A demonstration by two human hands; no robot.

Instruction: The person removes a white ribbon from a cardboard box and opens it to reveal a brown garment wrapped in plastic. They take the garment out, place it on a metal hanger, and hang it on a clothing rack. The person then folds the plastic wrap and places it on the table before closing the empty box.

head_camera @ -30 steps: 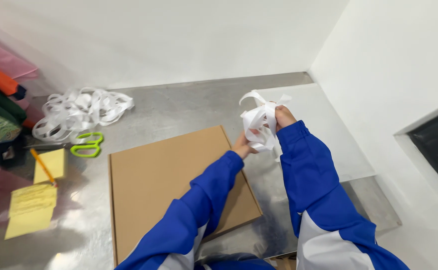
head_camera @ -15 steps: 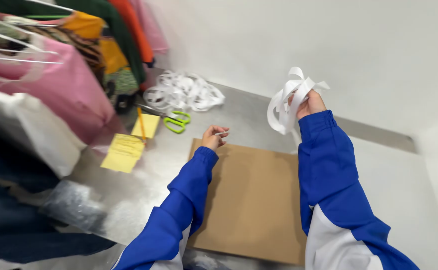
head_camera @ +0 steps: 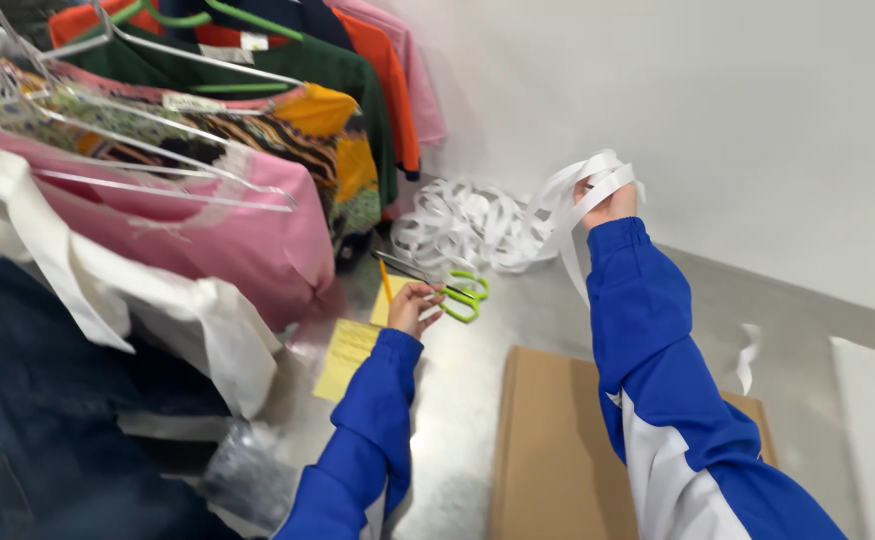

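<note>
My right hand [head_camera: 610, 203] is raised near the white wall and is closed on a loose bunch of white paper strips [head_camera: 570, 205] that trail down from it. My left hand [head_camera: 415, 305] reaches across the metal table [head_camera: 458, 410] and rests at the green-handled scissors [head_camera: 450, 288], fingers curled by the handles; whether it grips them is unclear. A pencil [head_camera: 386, 282] and a yellow note pad [head_camera: 390, 300] lie right beside that hand. Both arms wear blue sleeves.
A heap of white strips [head_camera: 463, 225] lies at the table's back by the wall. A brown cardboard sheet [head_camera: 558, 450] lies near me. Another yellow paper [head_camera: 346, 357] sits at the left. Clothes on hangers [head_camera: 208, 150] crowd the left side.
My view has swung left toward the hanging clothes. My left hand has let go of the strips and reached over to the scissors. My right hand has kept the strips raised.
</note>
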